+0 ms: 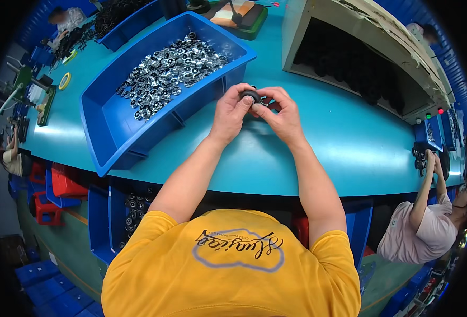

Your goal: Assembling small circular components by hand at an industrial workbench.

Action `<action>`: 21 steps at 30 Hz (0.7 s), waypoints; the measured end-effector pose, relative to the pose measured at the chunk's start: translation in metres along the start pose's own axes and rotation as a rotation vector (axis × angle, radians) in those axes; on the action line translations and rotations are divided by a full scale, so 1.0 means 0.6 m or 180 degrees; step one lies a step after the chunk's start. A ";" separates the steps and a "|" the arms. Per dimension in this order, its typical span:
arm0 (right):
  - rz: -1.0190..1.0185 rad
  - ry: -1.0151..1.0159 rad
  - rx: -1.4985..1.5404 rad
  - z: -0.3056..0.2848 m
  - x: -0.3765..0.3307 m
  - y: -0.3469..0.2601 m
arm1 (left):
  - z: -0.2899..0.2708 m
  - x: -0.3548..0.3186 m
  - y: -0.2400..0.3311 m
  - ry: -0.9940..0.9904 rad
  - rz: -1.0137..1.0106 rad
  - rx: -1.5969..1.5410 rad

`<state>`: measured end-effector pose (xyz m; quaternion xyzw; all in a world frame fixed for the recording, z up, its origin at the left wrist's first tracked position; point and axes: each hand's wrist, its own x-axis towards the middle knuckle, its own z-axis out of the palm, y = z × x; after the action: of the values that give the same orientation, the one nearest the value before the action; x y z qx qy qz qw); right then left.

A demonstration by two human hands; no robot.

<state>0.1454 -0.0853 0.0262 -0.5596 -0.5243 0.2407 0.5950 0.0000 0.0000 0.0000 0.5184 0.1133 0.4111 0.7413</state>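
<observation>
Over the table, in front of my chest, a small black wheel [251,95] is held between both hands. My left hand [229,112] is closed around its left side, thumb pressed on the near face. The fingers of my right hand [284,115] pinch it from the right, thumb tip against its lower edge. Something shiny shows between the right fingers, too small to make out. Just left of my hands stands a big blue bin [100,122], holding a heap of small shiny metal-and-black round parts [178,71].
A beige box [298,37] with dark contents stands on the turquoise table [344,156] at right. Under the table edge, a blue bin [100,224] holds black wheels. At right a co-worker in a pale shirt [421,230] handles black parts. Tape [65,81] lies left.
</observation>
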 end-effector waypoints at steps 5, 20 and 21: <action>-0.0070 0.0069 0.0040 0.008 -0.005 0.002 | 0.002 -0.004 -0.003 0.0151 0.0066 0.0179; 0.0471 0.0014 0.0671 -0.006 0.000 0.011 | 0.003 0.007 -0.004 -0.0168 0.0051 0.0423; 0.0466 0.0032 0.0627 -0.006 -0.001 0.015 | 0.002 0.007 -0.004 -0.0180 0.0000 0.0426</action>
<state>0.1510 -0.0850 0.0184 -0.5364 -0.4528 0.3311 0.6306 0.0046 0.0018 -0.0006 0.5782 0.1196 0.3877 0.7079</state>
